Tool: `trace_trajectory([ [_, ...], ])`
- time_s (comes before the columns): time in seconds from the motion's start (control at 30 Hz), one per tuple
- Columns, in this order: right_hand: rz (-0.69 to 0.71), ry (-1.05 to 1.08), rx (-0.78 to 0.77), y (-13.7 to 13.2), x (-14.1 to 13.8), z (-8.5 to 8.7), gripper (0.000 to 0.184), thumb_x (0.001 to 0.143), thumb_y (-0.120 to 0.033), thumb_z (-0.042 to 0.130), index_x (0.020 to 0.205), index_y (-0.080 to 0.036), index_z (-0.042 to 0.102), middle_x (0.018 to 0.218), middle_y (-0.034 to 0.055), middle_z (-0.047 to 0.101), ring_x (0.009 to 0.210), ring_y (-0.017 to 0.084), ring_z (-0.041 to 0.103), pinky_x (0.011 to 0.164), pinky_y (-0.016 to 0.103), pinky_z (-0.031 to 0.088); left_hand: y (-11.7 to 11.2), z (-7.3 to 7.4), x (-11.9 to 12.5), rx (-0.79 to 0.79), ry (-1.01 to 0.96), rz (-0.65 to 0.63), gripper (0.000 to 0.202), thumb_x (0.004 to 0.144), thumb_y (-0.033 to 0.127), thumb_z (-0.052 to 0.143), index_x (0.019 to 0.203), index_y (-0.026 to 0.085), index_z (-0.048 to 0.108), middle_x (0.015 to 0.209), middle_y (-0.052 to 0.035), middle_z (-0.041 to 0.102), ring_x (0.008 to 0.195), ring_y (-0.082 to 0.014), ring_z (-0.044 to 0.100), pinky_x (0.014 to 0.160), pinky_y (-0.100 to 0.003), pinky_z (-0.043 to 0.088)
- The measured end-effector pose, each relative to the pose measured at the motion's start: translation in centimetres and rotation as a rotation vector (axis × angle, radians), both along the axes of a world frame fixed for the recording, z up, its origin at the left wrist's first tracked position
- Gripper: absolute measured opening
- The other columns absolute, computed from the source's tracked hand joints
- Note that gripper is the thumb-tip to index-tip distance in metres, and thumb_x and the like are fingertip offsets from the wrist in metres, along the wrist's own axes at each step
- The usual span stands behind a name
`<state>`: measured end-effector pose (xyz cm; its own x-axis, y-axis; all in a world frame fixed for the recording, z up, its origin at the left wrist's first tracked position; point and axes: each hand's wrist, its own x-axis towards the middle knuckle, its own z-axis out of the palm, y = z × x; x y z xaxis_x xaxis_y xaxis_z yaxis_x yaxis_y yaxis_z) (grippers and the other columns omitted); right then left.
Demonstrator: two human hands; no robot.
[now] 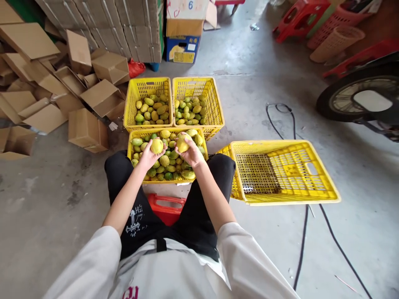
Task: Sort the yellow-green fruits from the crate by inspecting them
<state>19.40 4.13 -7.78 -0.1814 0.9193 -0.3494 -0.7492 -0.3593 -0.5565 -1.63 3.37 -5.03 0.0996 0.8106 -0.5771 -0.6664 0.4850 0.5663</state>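
Note:
My left hand [150,158] is closed around a round yellow fruit [156,146], seen just above the near crate. In my right hand [193,155] is a second, slightly larger yellow fruit [183,143], held level with the first and a short way from it. Below both hands, between my knees, stands a yellow plastic crate [168,182] heaped with oval fruits [164,160] in green and yellow. Their exact kind is not clear. Part of the heap is hidden by my hands.
Behind the near crate are two yellow crates, one on the left [126,104] and one on the right [218,101], partly filled with similar fruits. An empty yellow crate [289,170] lies to my right, near a black cable [301,249]. Cardboard boxes [87,128] pile up left; a motorcycle wheel [346,99] stands right.

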Motion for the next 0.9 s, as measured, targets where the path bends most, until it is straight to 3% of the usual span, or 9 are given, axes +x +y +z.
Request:
trace_trajectory([
  [0.07,0.023,0.021,0.016,-1.0,0.0,-0.2,0.04,0.091,-0.026,0.079,0.128,-0.032,0.065,0.108,0.0014,0.085,0.12,0.029,0.087,0.099,0.044,0.077,-0.8,0.1,-0.3,-0.023,-0.024,-0.015,0.048,0.126,0.038,0.043,0.158,0.017,0.072,0.103,-0.0121,0.087,0.087,-0.0264,0.086,0.083,-0.035,0.071],
  [0.17,0.067,0.008,0.028,-2.4,-0.1,-0.5,0.039,0.093,-0.025,0.075,0.13,-0.031,0.069,0.114,0.0034,0.087,0.134,0.032,0.085,0.112,0.054,0.074,-2.1,0.1,-0.9,-0.022,-0.061,-0.022,0.051,0.121,0.03,0.049,0.167,0.019,0.07,0.118,-0.0144,0.089,0.102,-0.0297,0.089,0.094,-0.041,0.073],
  [0.27,0.083,-0.036,-0.035,-3.9,-0.4,-0.7,0.024,0.099,-0.031,0.081,0.122,-0.029,0.074,0.111,0.0041,0.087,0.117,0.026,0.087,0.103,0.04,0.077,-3.8,-0.1,-1.5,0.003,-0.059,0.018,0.051,0.118,0.024,0.062,0.168,0.021,0.07,0.124,-0.0132,0.09,0.111,-0.0298,0.089,0.1,-0.04,0.073],
  [0.37,0.067,-0.013,-0.118,-5.5,-0.9,-1.1,0.023,0.095,-0.033,0.09,0.113,-0.029,0.077,0.097,-0.0002,0.083,0.087,0.02,0.083,0.088,0.031,0.079,-6.0,-0.7,-2.1,0.026,-0.026,0.072,0.038,0.117,0.021,0.069,0.154,0.017,0.076,0.113,-0.01,0.089,0.095,-0.0239,0.087,0.088,-0.032,0.072],
  [0.47,0.078,0.022,-0.131,-6.6,-1.2,-1.6,0.033,0.085,-0.022,0.093,0.111,-0.029,0.075,0.095,-0.0019,0.084,0.083,0.019,0.083,0.081,0.03,0.079,-8.3,-1.9,-3.0,0.05,0.011,0.068,0.024,0.113,0.018,0.075,0.137,0.015,0.081,0.105,-0.0084,0.086,0.085,-0.0204,0.084,0.078,-0.028,0.07],
  [0.6,0.084,0.022,-0.072,-7.0,-0.9,-1.8,0.037,0.086,-0.025,0.092,0.117,-0.03,0.073,0.1,0.0004,0.086,0.085,0.02,0.084,0.077,0.03,0.078,-10.3,-3.8,-4.3,0.073,0.023,0.088,0.024,0.104,0.023,0.089,0.126,0.017,0.08,0.108,-0.0105,0.087,0.085,-0.0207,0.084,0.077,-0.028,0.068],
  [0.7,0.024,0.048,-0.011,-7.0,-0.1,-1.4,0.04,0.089,-0.032,0.085,0.126,-0.031,0.071,0.108,0.0027,0.087,0.107,0.029,0.089,0.1,0.047,0.08,-10.5,-4.1,-4.6,0.053,0.015,0.071,0.02,0.103,0.022,0.085,0.122,0.017,0.079,0.106,-0.0117,0.087,0.081,-0.0207,0.082,0.074,-0.028,0.066],
  [0.8,0.014,0.043,0.035,-7.6,0.8,-0.8,0.05,0.088,-0.035,0.078,0.138,-0.034,0.07,0.13,0.0068,0.089,0.142,0.037,0.083,0.12,0.066,0.071,-9.8,-3.5,-3.8,0.007,-0.047,0.048,0.026,0.107,0.027,0.074,0.13,0.016,0.078,0.105,-0.0128,0.086,0.084,-0.0249,0.084,0.076,-0.032,0.068],
  [0.9,0.0,-0.023,-0.001,-9.0,1.1,-0.8,0.049,0.084,-0.034,0.082,0.133,-0.034,0.074,0.128,0.007,0.089,0.144,0.037,0.083,0.117,0.063,0.074,-9.3,-3.0,-2.7,-0.015,-0.111,0.026,0.041,0.106,0.027,0.068,0.145,0.018,0.076,0.11,-0.0136,0.087,0.103,-0.0328,0.09,0.086,-0.04,0.073],
])
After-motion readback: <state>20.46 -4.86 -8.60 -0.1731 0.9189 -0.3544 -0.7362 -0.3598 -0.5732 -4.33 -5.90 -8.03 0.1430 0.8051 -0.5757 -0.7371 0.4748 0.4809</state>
